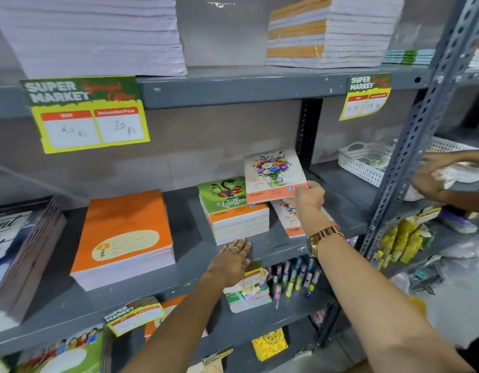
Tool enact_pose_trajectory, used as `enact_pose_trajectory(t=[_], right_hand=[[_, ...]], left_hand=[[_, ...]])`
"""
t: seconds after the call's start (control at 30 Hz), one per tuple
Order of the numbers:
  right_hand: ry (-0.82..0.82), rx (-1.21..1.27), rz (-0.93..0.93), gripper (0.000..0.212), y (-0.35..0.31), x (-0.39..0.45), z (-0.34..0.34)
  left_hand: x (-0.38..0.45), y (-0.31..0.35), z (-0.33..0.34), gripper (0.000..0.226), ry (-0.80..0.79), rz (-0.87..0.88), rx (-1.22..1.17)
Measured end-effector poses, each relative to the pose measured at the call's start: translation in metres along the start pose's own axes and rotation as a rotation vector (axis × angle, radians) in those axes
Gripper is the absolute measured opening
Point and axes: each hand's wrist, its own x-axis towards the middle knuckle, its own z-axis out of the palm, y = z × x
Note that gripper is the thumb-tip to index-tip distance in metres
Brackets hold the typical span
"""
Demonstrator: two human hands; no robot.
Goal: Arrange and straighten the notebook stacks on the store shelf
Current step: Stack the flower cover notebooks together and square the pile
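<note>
My right hand (308, 199) grips the lower right corner of a flower-cover notebook (273, 173) and holds it tilted above the middle shelf. Under that hand lies another flower-cover notebook (288, 216) flat on the shelf. To its left stands a stack topped by a green "Coffee" notebook (227, 200). My left hand (231, 258) rests flat, fingers spread, on the grey shelf (189, 254) just in front of that stack. Further left sits a tall orange notebook stack (125, 238).
A dark-covered stack (25, 251) leans at the far left. White paper piles (93, 33) and an orange-banded pile (332, 30) fill the top shelf. Price tags (87, 114) hang from shelf edges. Another person's hands (434, 176) work at the right by a white basket (364, 162). Pens (294, 278) stand below.
</note>
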Motion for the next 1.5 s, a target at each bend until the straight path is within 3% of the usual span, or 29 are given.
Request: enact_pose_trajectory(t=[0.17, 0.3, 0.37, 0.5, 0.63, 0.77, 0.93, 1.13, 1.37, 1.5], right_hand=[[-0.181, 0.148, 0.142, 0.016, 0.006, -0.026, 0.036], [-0.295, 0.074, 0.24, 0.03, 0.02, -0.034, 0.058], [-0.329, -0.086, 0.181, 0.032, 0.025, -0.031, 0.063], [-0.19, -0.498, -0.059, 0.028, 0.022, -0.031, 0.062], [-0.173, -0.651, -0.242, 0.02, 0.02, -0.027, 0.053], [-0.094, -0.673, -0.279, 0.021, 0.017, -0.014, 0.034], [-0.044, -0.833, -0.221, 0.033, 0.029, 0.013, -0.006], [-0.084, -1.189, 0.027, 0.07, 0.048, 0.037, -0.05], [-0.175, -1.209, 0.104, 0.073, 0.046, 0.054, -0.059], [-0.143, -1.17, 0.126, 0.075, 0.047, 0.06, -0.06]], left_hand=[[-0.02, -0.016, 0.001, 0.05, 0.004, -0.014, -0.011], [-0.032, -0.026, 0.001, 0.053, 0.002, 0.008, 0.008], [-0.035, -0.028, 0.001, 0.053, 0.0, 0.021, 0.016], [-0.037, -0.027, -0.001, 0.051, 0.003, 0.024, 0.017], [-0.03, -0.021, -0.003, 0.05, -0.005, 0.004, 0.002], [-0.014, -0.006, -0.005, 0.05, -0.023, 0.017, -0.012], [0.012, 0.014, 0.0, 0.05, -0.042, 0.065, -0.004], [0.042, 0.036, 0.007, 0.052, -0.046, 0.093, 0.014], [0.06, 0.051, 0.01, 0.057, -0.023, 0.082, 0.03], [0.057, 0.051, 0.01, 0.059, -0.013, 0.084, 0.03]])
